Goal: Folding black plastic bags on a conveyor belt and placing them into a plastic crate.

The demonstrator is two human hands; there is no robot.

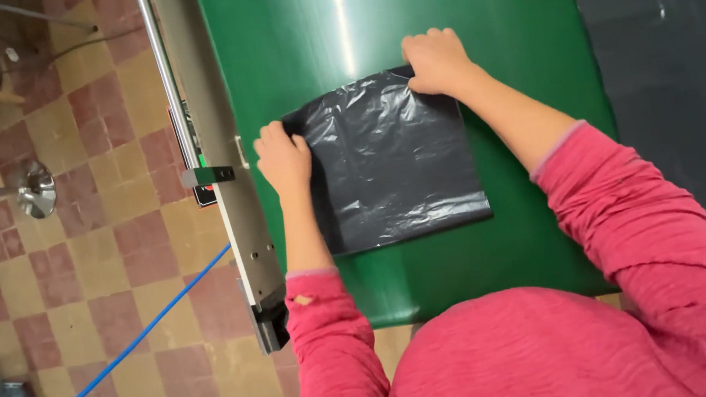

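Black plastic bag (393, 164) lying flat on green desk (286, 41), long axis running away from body. Left hand (283, 158) curling closed on bag's left edge, right hand (436, 61) pinching far right corner; both equally near.

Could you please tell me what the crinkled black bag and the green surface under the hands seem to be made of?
The crinkled black bag, held flat by the left hand and right hand, looks like thin plastic film: it shows fine wrinkles and a soft grey sheen. The green surface looks like a smooth, glossy synthetic sheet, possibly a belt, judging by the bright streak of reflected light; the exact material is unclear.
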